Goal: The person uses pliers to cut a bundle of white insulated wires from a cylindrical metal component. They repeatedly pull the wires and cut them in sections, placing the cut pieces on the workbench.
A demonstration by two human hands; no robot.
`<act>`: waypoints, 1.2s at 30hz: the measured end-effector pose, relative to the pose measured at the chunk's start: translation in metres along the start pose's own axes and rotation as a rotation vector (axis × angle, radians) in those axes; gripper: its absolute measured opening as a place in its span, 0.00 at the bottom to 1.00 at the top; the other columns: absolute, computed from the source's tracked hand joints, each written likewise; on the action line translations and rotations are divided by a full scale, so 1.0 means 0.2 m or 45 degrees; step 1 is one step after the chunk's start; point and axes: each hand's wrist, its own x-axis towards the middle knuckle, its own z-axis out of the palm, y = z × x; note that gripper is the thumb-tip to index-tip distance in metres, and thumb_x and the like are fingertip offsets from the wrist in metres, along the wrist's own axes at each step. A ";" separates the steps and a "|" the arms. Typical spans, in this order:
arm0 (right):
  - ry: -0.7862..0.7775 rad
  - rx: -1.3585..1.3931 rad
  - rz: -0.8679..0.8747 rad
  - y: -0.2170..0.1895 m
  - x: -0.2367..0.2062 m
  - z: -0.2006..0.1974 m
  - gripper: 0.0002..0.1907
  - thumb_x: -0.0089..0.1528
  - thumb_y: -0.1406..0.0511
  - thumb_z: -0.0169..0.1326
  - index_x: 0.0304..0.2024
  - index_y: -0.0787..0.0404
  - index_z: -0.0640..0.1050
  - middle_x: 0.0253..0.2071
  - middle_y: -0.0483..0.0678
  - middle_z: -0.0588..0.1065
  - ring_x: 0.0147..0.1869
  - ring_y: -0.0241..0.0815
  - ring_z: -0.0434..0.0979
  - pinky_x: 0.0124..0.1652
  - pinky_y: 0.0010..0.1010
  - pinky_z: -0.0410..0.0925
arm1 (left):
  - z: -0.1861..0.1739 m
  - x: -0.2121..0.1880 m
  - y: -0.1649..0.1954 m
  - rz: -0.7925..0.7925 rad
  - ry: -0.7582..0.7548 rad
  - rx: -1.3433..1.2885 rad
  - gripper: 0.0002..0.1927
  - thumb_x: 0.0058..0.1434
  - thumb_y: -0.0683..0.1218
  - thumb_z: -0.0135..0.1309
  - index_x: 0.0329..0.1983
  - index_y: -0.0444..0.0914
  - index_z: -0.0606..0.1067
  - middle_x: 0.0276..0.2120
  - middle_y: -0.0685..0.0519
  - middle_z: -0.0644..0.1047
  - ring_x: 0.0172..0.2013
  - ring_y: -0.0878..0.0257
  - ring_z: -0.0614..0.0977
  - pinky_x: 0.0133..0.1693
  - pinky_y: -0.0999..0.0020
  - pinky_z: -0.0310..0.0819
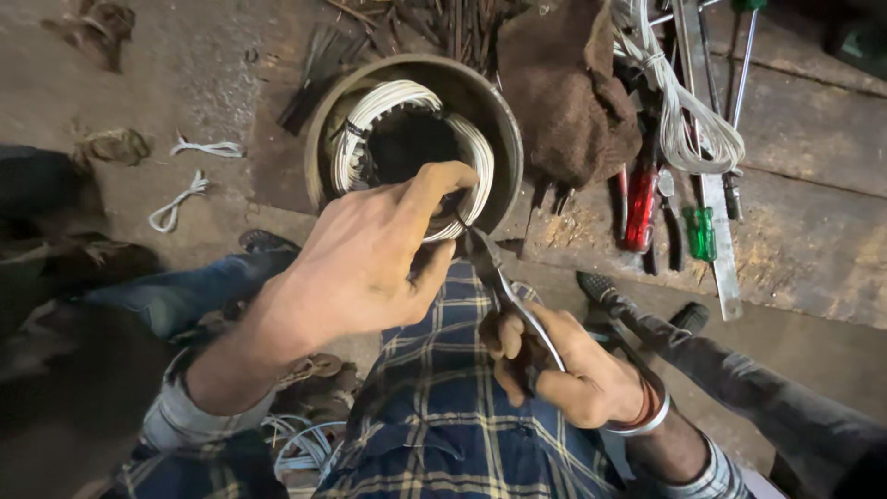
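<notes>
A round metal motor housing stands on the ground in front of me, with a ring of white wire winding inside it. My left hand rests on the near rim, fingers pinched on the winding at its lower right. My right hand grips the handles of pliers, whose jaws point up to the winding beside my left fingertips. A metal bangle sits on my right wrist.
A brown sack cloth lies right of the housing. Beyond it are red-handled and green-handled screwdrivers, a bundle of white cord and metal bars. Short white wire loops lie on the ground at left. My knees frame the housing.
</notes>
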 end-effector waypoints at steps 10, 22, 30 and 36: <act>0.411 -0.463 -0.430 0.12 -0.03 -0.21 0.35 0.53 0.73 0.44 0.64 0.73 0.61 0.55 0.56 0.67 0.58 0.49 0.71 0.62 0.35 0.64 | 0.00 0.05 0.03 -0.098 0.032 0.071 0.19 0.59 0.44 0.61 0.53 0.39 0.74 0.35 0.46 0.82 0.33 0.45 0.83 0.33 0.53 0.76; 0.666 0.102 -0.344 0.11 -0.14 -0.05 0.32 0.58 0.72 0.47 0.65 0.75 0.64 0.69 0.62 0.65 0.75 0.54 0.66 0.71 0.44 0.62 | 0.15 0.01 0.05 -0.012 0.443 0.208 0.02 0.63 0.42 0.62 0.39 0.40 0.80 0.38 0.54 0.82 0.36 0.57 0.85 0.38 0.65 0.79; -0.207 0.951 0.062 -0.07 -0.03 -0.02 0.36 0.54 0.65 0.57 0.62 0.80 0.68 0.68 0.73 0.67 0.63 0.63 0.76 0.61 0.52 0.70 | 0.07 -0.01 0.01 0.148 0.274 0.232 0.08 0.60 0.41 0.62 0.43 0.39 0.79 0.42 0.54 0.81 0.37 0.56 0.83 0.38 0.65 0.78; -0.281 1.112 0.016 -0.14 0.09 -0.10 0.39 0.54 0.65 0.53 0.64 0.84 0.65 0.66 0.77 0.65 0.58 0.66 0.77 0.49 0.53 0.79 | 0.09 -0.04 -0.02 0.194 0.327 0.200 0.08 0.60 0.40 0.63 0.43 0.38 0.82 0.43 0.53 0.82 0.37 0.59 0.83 0.38 0.67 0.79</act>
